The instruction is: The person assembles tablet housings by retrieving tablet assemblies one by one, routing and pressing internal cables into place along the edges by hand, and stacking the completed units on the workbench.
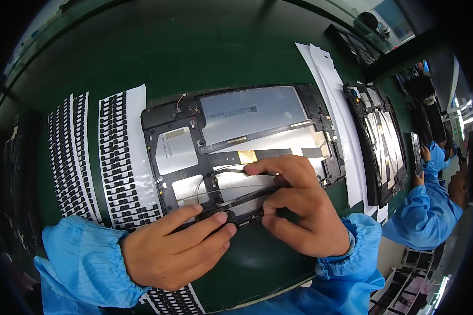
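Note:
A tablet-like device [189, 137] lies opened on the green bench, its black frame and silver inner plates facing up. My right hand [305, 210] is over its near right part, thumb and forefinger closed on slim black tweezers [231, 170]. The tweezers' tips point left, near a thin dark cable [199, 185] that loops over the frame. My left hand [181, 247] has its fingers stretched out, with the fingertips on the device's near edge. Whatever lies beneath those fingertips is hidden.
White sheets with rows of small black parts [118, 157] lie left of the device; another such sheet [176, 302] is partly under my left sleeve. White paper strips [347, 157] lie to the right, beside a second opened device [378, 142]. A co-worker in blue [425, 210] works farther right.

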